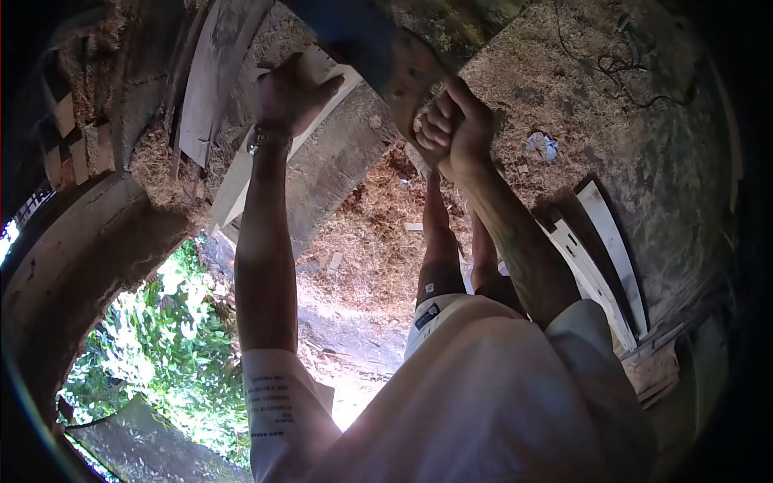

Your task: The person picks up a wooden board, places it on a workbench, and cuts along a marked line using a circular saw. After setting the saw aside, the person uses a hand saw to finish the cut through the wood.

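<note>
My right hand [455,133] is wrapped around the wooden handle of a handsaw [405,76]. The saw's broad dark blade runs up and to the left, past the top edge of the view. My left hand [294,95] grips a pale wooden board [238,181] near its upper end, thumb stretched toward the blade. Beneath that board lies a wide greyish plank [334,173]. Where the saw's teeth meet the wood, if they do, cannot be made out.
Sawdust and shavings [370,233] cover the ground around my legs. Pale wood strips [592,274] lie at the right, and a crumpled wrapper [542,146] sits nearer. A dark cable [616,68] coils at upper right. Planks [211,88] stand at left.
</note>
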